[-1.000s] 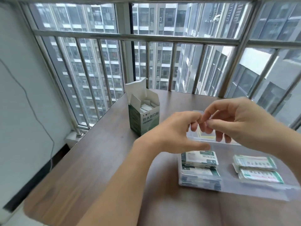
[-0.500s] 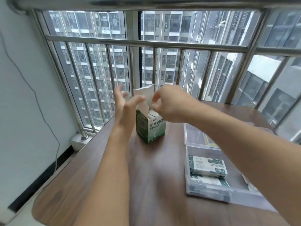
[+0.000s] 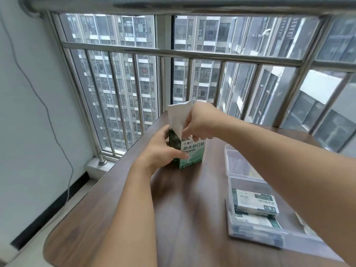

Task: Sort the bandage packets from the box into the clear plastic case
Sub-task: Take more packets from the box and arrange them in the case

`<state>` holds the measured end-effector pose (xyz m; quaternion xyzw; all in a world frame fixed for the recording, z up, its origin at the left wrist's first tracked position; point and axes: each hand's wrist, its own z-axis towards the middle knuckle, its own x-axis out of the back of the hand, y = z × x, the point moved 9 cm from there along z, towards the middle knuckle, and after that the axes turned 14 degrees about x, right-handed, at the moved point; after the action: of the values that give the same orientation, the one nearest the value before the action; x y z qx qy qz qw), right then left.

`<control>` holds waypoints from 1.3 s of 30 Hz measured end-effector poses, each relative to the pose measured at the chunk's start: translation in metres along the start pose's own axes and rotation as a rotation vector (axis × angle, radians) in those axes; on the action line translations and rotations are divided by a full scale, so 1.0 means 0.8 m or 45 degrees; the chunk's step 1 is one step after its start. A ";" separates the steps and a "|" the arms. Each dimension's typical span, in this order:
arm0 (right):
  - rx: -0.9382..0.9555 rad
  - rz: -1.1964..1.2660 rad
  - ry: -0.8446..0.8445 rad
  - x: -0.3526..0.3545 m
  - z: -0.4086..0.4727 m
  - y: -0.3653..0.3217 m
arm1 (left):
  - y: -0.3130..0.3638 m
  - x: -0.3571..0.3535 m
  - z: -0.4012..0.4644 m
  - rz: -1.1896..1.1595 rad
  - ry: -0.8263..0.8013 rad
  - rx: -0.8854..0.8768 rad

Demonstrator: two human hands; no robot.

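Cardboard, green and white with printed lettering, makes up the small upright box (image 3: 189, 154), which stands near the far edge of the dark wood-grain table (image 3: 183, 205) with its white top flap raised. The left hand (image 3: 163, 151) wraps round the box's left side, thumb pressed across the front face and fingers curled behind, gripping it firmly. The right hand (image 3: 200, 123) comes in from above with its fingers curled down into the open mouth of the box; whether they pinch anything inside cannot be told, since the fingertips are hidden by the flap and the box wall.

Towards the right edge of the table lies the clear plastic case (image 3: 250, 234), a shallow rectangular tray with rounded corners, its see-through lid (image 3: 234, 160) folded back flat on the far side. Flat paper bandage packets (image 3: 256, 202), white with dark green bands, are stacked in the case's left part. More packets at its right are mostly hidden behind the right forearm.
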<state>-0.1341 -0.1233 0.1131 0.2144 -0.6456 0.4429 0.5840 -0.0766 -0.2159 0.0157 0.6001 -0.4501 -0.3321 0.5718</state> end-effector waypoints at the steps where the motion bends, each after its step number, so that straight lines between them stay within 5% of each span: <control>1: -0.004 -0.016 -0.002 0.000 0.004 -0.002 | 0.001 -0.001 -0.001 0.006 0.001 -0.006; 23: -0.166 -0.197 0.028 -0.012 0.013 0.014 | 0.014 -0.011 -0.001 0.049 0.076 -0.193; 32: -0.195 -0.043 0.346 -0.003 0.008 0.026 | 0.012 -0.009 0.005 0.039 0.121 -0.198; 39: 0.001 -0.208 0.104 -0.019 0.015 0.008 | 0.015 -0.014 0.004 0.144 0.139 -0.204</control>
<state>-0.1425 -0.1332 0.0972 0.2484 -0.6014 0.4026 0.6438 -0.0854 -0.2060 0.0261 0.5431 -0.4234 -0.3012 0.6595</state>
